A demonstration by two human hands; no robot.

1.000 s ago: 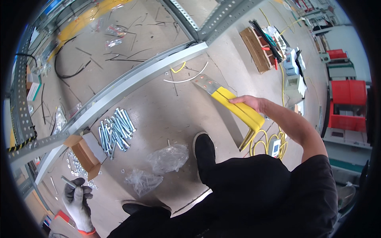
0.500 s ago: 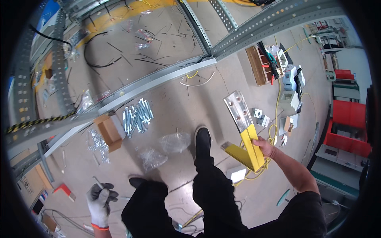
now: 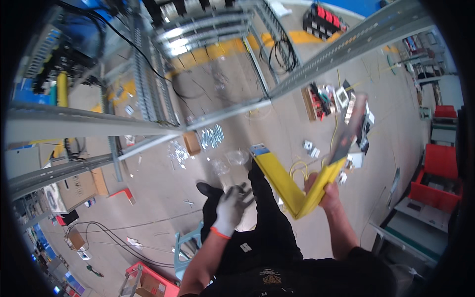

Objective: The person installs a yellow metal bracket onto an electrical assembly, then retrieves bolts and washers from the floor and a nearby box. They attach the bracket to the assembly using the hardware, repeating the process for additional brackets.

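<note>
My bare right hand (image 3: 330, 194) grips a bent yellow-sleeved busbar (image 3: 296, 200) near its elbow, on the right arm of the V. One bare metal end tips toward my left foot. The other end points up and right, smeared by motion. My left hand (image 3: 231, 210), in a white glove with dark fingertips, hovers in front of my legs, left of the busbar. Its fingers are apart and I see nothing between them. On the floor ahead lie a pile of bolts (image 3: 213, 136) and a small open cardboard box (image 3: 191, 143).
A grey metal frame (image 3: 225, 115) crosses ahead of me. Clear plastic bags (image 3: 236, 157) lie near my feet. On the right are a wooden tool box (image 3: 310, 104) and red bins (image 3: 438, 163). A blue-green stool (image 3: 187, 250) stands by my left arm.
My view has shifted back and widened. The busbar has turned, its V now opening upward. My left hand has come in toward my legs; the small metal piece in it no longer shows.
</note>
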